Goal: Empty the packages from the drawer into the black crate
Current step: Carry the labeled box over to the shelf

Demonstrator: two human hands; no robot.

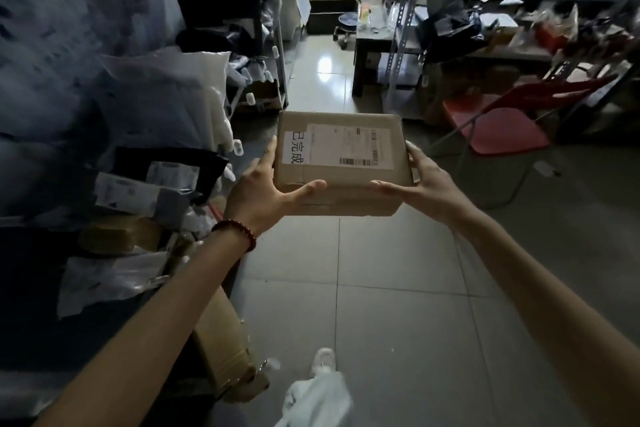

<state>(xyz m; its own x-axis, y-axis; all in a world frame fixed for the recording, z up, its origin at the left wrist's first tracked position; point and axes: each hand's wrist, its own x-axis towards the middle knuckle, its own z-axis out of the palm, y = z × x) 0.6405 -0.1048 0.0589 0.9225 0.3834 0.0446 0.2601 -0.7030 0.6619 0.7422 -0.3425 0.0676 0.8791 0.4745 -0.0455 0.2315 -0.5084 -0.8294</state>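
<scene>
Both hands hold a cardboard box [341, 163] up over a grey tiled floor [398, 288]: the left hand [263, 191], with a beaded bracelet [235, 232] on its wrist, grips the box's left side, and the right hand [422, 184] grips its right side, each thumb lying across the near top edge. A white shipping label [349, 147] with barcodes covers much of the box's top. To the left lies a heap of bagged parcels [145, 184] with a larger carton [225, 350] on the floor beside it, a red folding chair [502, 128] stands to the right, and a white shoe [323, 360] shows below.
</scene>
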